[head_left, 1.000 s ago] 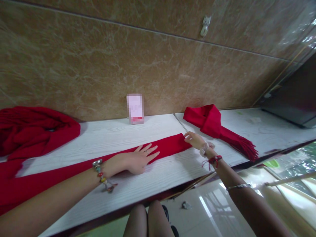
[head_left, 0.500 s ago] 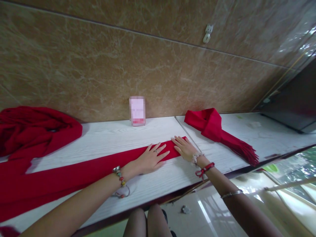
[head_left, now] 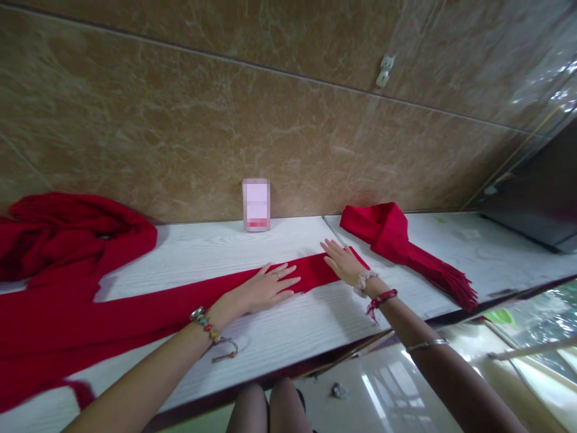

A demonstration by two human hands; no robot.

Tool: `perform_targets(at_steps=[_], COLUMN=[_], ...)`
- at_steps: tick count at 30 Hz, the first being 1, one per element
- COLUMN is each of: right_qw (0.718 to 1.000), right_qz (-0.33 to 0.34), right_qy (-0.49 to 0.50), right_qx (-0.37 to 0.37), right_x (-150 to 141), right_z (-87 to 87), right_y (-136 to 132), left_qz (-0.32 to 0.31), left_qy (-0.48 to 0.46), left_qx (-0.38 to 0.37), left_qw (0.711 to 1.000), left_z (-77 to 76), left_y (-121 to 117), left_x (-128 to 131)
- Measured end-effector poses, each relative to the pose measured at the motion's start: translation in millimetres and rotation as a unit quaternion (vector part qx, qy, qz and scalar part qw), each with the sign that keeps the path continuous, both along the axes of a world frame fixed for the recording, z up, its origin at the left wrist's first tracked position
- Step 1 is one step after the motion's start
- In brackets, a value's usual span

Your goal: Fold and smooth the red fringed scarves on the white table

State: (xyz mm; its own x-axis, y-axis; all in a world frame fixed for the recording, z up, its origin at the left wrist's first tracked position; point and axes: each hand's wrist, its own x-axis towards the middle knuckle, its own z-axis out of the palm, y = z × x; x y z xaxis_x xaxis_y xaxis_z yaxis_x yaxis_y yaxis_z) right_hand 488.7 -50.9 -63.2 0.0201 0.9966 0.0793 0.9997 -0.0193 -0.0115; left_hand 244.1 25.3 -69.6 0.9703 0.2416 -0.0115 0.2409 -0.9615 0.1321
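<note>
Across the frame's lower left and centre, long flat red fabric strip [head_left: 153,308]: lying on the white wood-grain counter [head_left: 270,337], its long axis running rightward and slightly upward.
Strip's right end: sitting nearest the right hand [head_left: 343,264] (some red is showing past it).
Left hand [head_left: 265,290]: resting palm-down over the strip, fingers spread wide.
Right hand: pointing toward the upper left, fingers extended, clasping nothing visible.
</note>
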Motion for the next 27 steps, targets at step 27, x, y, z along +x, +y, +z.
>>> perform_targets(at_steps=[27], right_qw=[0.997], right_qz=[0.079], right_qy=[0.008], right_qx=[-0.018], right_x=[-29.7], right_z=[-18.2], right_y=[-8.7], left_qz=[-0.02], left_qy=[-0.001], left_qx=[0.02], left_qw=[1.0], left_z=[-0.2], left_y=[-2.1], left_x=[-10.9])
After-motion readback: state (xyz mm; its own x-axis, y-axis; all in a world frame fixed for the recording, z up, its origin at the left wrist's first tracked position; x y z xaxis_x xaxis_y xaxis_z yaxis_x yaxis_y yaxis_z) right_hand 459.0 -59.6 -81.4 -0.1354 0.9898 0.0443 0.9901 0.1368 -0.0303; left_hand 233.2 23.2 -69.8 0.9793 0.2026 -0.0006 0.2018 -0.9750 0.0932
